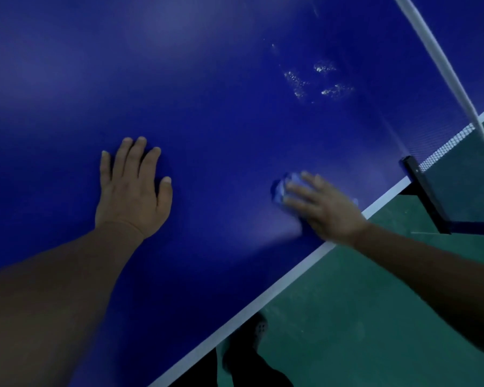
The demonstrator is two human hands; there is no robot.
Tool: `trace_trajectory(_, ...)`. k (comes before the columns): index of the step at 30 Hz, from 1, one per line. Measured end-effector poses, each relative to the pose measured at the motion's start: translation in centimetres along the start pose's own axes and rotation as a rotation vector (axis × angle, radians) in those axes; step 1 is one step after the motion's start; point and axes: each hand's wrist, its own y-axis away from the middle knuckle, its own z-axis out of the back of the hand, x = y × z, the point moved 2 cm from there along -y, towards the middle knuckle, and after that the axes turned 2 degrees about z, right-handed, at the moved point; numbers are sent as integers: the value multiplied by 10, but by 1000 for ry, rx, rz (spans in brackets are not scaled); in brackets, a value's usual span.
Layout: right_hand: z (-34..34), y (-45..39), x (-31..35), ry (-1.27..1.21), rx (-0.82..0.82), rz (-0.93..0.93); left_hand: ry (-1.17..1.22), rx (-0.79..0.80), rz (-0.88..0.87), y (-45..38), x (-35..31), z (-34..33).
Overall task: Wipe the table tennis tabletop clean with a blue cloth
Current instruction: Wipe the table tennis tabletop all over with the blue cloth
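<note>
The tabletop (207, 79) is seen filling most of the view, a deep blue surface, tilted across the frame. Its white edge line (263, 297) is seen running from lower left up to the right. Beyond that edge, a green floor (361, 317) is shown. Up at the right, the net (442, 148) is stretched under a white top band (436, 51), and it is held at the table's side by a dark post (422, 188).

Pale, speckled smears (316, 79) are spotted on the blue, well above the hands and just short of the net.

The left hand (132, 188) is laid flat on the tabletop, palm down, fingers straight and slightly spread, nothing held under it that can be seen. The forearm is stretched back to the lower left corner.

The right hand (322, 205) is placed near the white edge line, and it is blurred. The cloth (282, 188) is pressed beneath it, bunched, with its blue folds seen poking out past the fingertips on the left. The fingers are extended over the cloth rather than curled round it. The cloth is kept on the tabletop, between the left hand and the post, close to the edge.

At the bottom, below the table edge, a dark foot (252, 347) is glimpsed on the floor.
</note>
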Motion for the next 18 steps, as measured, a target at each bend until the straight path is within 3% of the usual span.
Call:
trace_trajectory(2, 7, -23, -4, -87, -174, -384, 2, 3, 2, 0, -1, 0)
trace_trajectory(4, 3, -37, 30, -104, -283, -493, 3, 3, 4, 1, -1, 0)
trace_trajectory(7, -12, -15, 106, -162, -169, -74, 2, -4, -3, 1, 0, -1)
trace_trajectory(9, -10, 13, 113, -184, -135, 75, 2, -11, -10, 0, 0, -1)
trace_trajectory(10, -8, 21, 101, -232, -174, -3, -1, -14, -15, 1, 0, -1)
trace_trajectory(11, -6, 27, 83, -332, -224, -215, -4, -18, -15, 1, 0, -1)
trace_trajectory(14, 7, 44, 22, -546, -377, -1047, -7, -19, -13, 2, 0, -1)
trace_trajectory(15, 11, 48, 9, -545, -378, -1150, -3, -18, -13, 2, 0, -1)
trace_trajectory(18, 32, 47, -16, -569, -374, -1080, 25, -19, -7, 3, 0, -1)
